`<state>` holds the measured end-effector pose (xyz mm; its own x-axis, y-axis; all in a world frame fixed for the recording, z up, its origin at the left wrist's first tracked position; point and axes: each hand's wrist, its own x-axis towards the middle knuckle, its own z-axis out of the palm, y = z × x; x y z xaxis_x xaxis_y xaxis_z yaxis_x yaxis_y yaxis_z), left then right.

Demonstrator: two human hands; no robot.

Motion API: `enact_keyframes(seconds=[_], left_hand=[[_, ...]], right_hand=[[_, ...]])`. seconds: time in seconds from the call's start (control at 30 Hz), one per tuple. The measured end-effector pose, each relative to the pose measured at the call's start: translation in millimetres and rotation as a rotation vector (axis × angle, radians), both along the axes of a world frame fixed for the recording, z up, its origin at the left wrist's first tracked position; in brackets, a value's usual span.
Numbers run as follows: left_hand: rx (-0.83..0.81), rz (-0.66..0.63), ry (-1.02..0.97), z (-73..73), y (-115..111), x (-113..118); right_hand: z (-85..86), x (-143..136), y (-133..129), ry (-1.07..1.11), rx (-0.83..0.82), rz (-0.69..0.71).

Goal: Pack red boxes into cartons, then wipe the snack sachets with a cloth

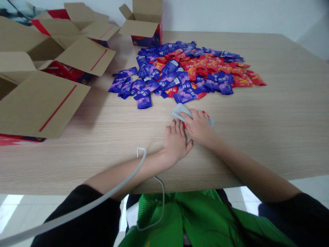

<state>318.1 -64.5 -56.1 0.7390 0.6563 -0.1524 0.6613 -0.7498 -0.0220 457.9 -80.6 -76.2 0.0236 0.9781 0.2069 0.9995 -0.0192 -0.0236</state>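
My right hand (pixel 199 127) is closed over a folded light-grey cloth (pixel 178 110) and presses it down on the table. A red packet (pixel 184 125) lies under that cloth and hand, mostly hidden, with only bits of its edge showing. Beside it, my left hand (pixel 177 141) lies palm down with fingers stretched out, its fingertips at the packet's left edge. Beyond both hands spreads a pile of small packets, some purple-blue (pixel 185 96) and some red-orange (pixel 212 64). One blue packet (pixel 144 102) lies at the front of the pile.
Several open cardboard boxes (pixel 84 55) stand along the left side, flaps spread over the table (pixel 257 137). Another open box (pixel 146 40) stands at the back, behind the pile. A white cable (pixel 120 188) crosses in front of my left forearm.
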Motion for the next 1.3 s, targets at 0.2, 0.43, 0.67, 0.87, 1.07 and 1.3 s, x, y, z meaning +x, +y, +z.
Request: enact_keyframes(seconds=[0.2,0.43,0.67,0.87,1.07,1.3], left_hand=[[-0.026,0.013,0.01,0.6,0,0],[-0.021,0.013,0.02,0.2,0,0],[-0.008,0.004,0.019,-1.4,1,-1],[-0.004,0.004,0.013,-2.8,1,-2],[-0.018,0.007,0.019,-1.3,1,-2],[-0.024,0.007,0.028,-0.3,1,-1]], right_hand=[[-4.5,34,-13,-0.046,0.012,-0.214],[-5.3,91,-22,0.209,-0.011,-0.247],[18.3,140,-40,0.829,-0.097,-0.428],[11.1,134,-53,0.491,-0.08,-0.362],[3.3,117,-69,0.146,-0.097,-0.333],[47.3,138,-72,0.498,-0.116,-0.442]])
